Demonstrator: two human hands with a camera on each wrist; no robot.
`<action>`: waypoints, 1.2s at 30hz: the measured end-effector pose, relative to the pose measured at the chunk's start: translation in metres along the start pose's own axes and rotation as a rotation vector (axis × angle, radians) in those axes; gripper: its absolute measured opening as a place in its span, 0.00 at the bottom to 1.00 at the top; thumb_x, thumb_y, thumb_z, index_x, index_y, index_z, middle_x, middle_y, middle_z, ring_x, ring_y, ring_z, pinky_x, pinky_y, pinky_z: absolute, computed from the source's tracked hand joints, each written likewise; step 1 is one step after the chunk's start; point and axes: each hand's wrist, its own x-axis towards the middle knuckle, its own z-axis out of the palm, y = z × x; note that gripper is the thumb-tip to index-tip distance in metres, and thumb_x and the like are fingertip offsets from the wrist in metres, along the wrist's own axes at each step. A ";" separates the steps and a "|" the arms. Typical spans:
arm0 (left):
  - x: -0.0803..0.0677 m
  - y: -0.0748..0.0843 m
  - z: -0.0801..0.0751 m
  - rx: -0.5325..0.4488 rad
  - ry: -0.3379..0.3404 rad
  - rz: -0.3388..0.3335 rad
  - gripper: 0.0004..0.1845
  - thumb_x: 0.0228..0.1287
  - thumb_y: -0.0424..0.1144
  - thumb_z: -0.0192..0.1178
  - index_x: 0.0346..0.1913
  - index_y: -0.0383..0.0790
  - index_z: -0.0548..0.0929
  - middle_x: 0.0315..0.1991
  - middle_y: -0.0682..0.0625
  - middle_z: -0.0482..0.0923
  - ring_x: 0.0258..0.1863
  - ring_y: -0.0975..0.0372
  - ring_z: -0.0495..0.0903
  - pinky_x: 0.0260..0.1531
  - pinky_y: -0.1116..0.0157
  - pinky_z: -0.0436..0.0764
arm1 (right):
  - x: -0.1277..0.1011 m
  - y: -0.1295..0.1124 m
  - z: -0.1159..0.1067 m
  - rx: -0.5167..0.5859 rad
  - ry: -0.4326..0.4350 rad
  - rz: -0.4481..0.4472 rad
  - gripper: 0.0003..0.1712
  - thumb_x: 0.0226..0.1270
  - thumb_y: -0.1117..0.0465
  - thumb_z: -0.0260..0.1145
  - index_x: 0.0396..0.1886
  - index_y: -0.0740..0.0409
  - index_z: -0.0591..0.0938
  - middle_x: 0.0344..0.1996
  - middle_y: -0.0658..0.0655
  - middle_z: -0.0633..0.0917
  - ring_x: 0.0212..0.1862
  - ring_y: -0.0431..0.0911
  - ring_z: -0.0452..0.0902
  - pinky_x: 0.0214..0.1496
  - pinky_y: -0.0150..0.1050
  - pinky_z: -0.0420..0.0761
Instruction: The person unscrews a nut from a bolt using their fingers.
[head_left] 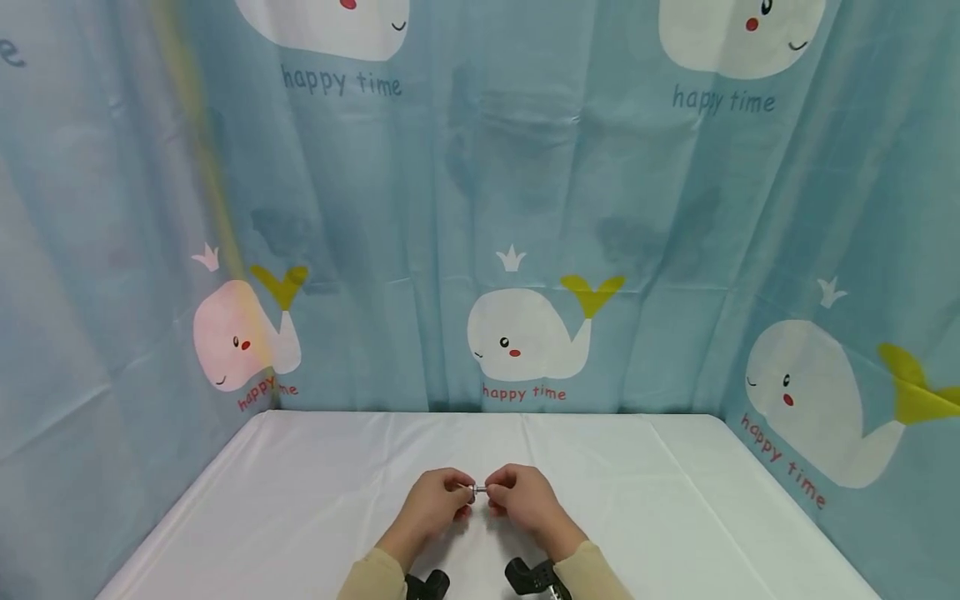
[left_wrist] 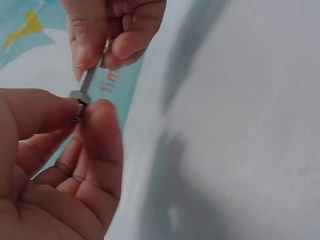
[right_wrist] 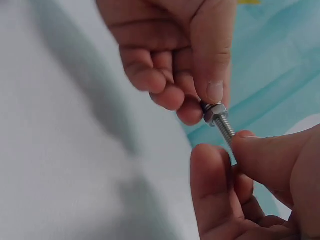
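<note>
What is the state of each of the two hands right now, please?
Left hand: closed, pinching a metal bolt at its hexagonal part.
Right hand: closed, pinching its threaded shaft.

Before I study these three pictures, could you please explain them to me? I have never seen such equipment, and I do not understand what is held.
There is no robot here, only a person's bare left hand and right hand. The wide picture comes from a camera worn on the head. The two close pictures come from cameras on the left and right wrists. The hands are above a white-covered table; behind it hangs a printed blue curtain. Between them they hold a small metal bolt: the left hand pinches near its hexagonal part, the right hand pinches its threaded shaft.
</note>
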 end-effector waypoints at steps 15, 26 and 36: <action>-0.014 0.009 0.015 -0.257 0.057 0.090 0.09 0.66 0.34 0.65 0.45 0.32 0.83 0.33 0.44 0.83 0.30 0.58 0.82 0.32 0.62 0.84 | -0.019 0.000 -0.007 0.427 0.063 0.020 0.10 0.70 0.65 0.67 0.44 0.68 0.81 0.37 0.61 0.82 0.36 0.47 0.82 0.40 0.40 0.84; -0.015 0.017 0.014 -0.301 0.045 0.163 0.07 0.65 0.32 0.66 0.42 0.32 0.83 0.33 0.41 0.83 0.29 0.57 0.82 0.32 0.63 0.84 | -0.024 -0.013 -0.023 0.416 -0.012 0.006 0.18 0.71 0.53 0.66 0.47 0.65 0.81 0.36 0.60 0.84 0.34 0.49 0.83 0.38 0.41 0.85; -0.014 0.032 0.013 -0.269 0.006 0.184 0.06 0.65 0.34 0.66 0.42 0.35 0.84 0.32 0.45 0.83 0.29 0.56 0.82 0.32 0.63 0.84 | -0.022 -0.034 -0.038 0.284 -0.083 -0.016 0.19 0.70 0.51 0.68 0.44 0.65 0.83 0.33 0.60 0.84 0.30 0.48 0.81 0.34 0.40 0.84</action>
